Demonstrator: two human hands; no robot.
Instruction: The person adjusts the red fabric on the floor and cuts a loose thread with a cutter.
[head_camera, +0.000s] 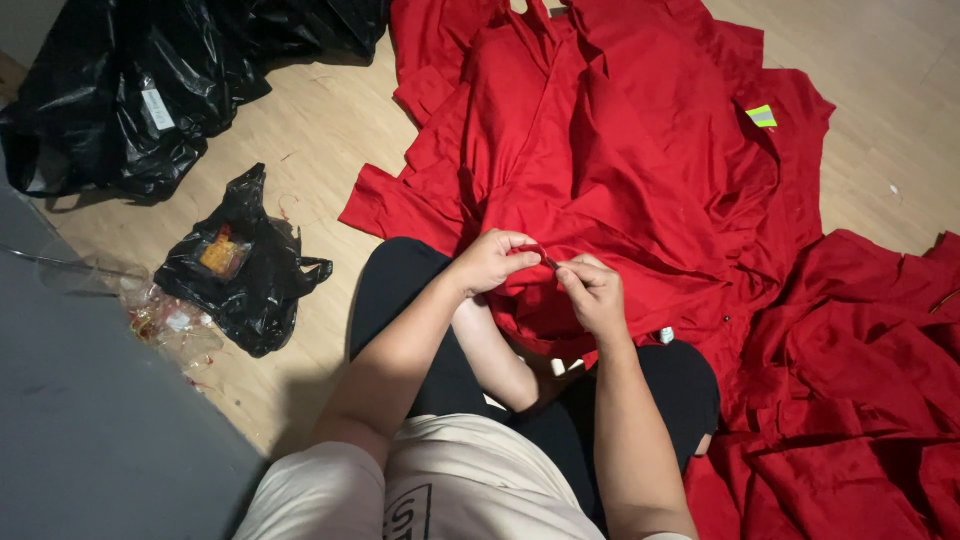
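I sit cross-legged on a wooden floor with a red garment (620, 170) spread across my lap and the floor ahead. My left hand (492, 262) pinches a fold of the red fabric at its near edge. My right hand (594, 296) pinches the same fold just beside it, fingertips almost touching the left hand's. Something small and thin sits between the fingertips; I cannot tell what it is. A small white object (666, 336) lies by my right knee.
More red garments (850, 400) are heaped at the right. A small black plastic bag (240, 270) with yellow-orange contents lies at the left, clear crumpled wrapping (170, 322) beside it. Large black bags (130, 90) fill the far left. A grey surface (90, 420) borders the near left.
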